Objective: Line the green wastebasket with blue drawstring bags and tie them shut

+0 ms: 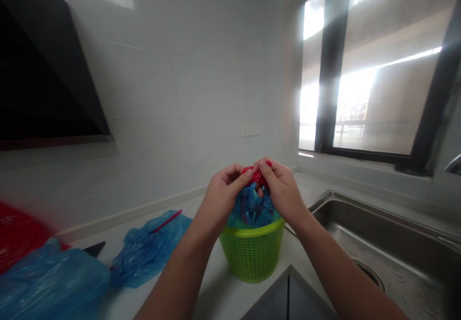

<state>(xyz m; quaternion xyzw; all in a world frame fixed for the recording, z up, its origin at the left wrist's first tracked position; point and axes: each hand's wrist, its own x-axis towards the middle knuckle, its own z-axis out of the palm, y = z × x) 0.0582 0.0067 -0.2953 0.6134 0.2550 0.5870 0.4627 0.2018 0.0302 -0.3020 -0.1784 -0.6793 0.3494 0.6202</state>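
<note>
Both my hands meet above a green plastic basket [252, 253] on the counter. My left hand [230, 183] pinches one side of a shiny, bunched red plastic bag [258, 178] between thumb and fingers. Closed on its other side is my right hand [279, 181], the two thumbs close together. My fingers hide part of the red plastic, so its full shape does not show. Right below it, a crumpled blue plastic bag [252, 212] fills the basket's mouth and rises above the rim. I cannot tell whether the red and blue plastic are joined.
Left of the basket lie a blue plastic bag [144, 248] with a thin red stick [167, 221] on it, another blue bag [54, 281] and a blurred red bag [21, 236]. A steel sink [389, 253] is at right. A range hood [46, 70] juts out upper left.
</note>
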